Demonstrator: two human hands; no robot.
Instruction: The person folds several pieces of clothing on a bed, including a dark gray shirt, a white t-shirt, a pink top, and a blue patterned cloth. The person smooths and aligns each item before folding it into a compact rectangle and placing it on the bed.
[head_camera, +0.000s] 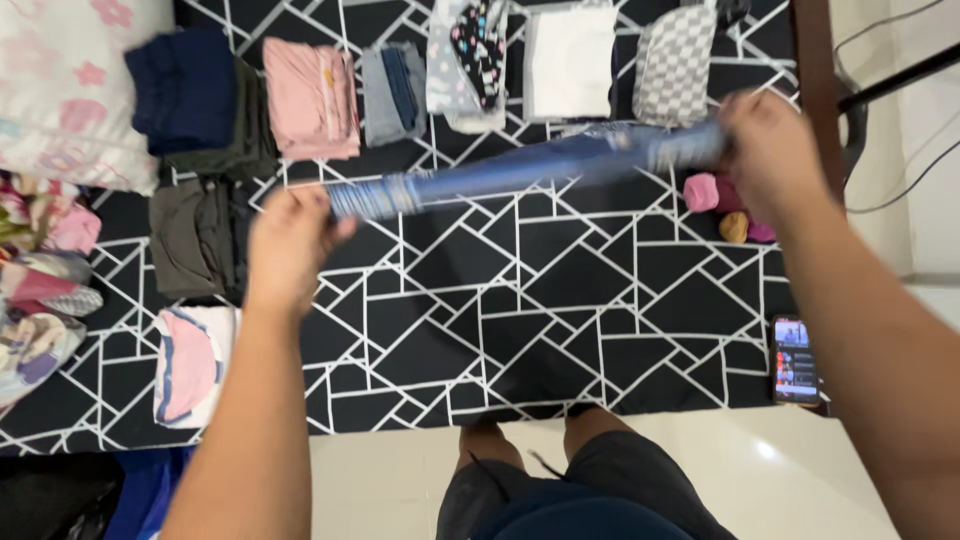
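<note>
Left hand (290, 240) was closed on the near-left end of the blue cloth (520, 170); right hand (770, 150) gripped its far-right end. Cloth hung taut above the black patterned sheet (520, 300), long axis left-to-right, rising slightly rightward. Beyond it lay the folded piles (310, 100).

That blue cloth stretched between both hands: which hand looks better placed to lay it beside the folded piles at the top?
Probably the right hand. It grips the blue cloth at the end close to the grey checked pile and white pile, while the left hand is lower, farther from that row.
</note>
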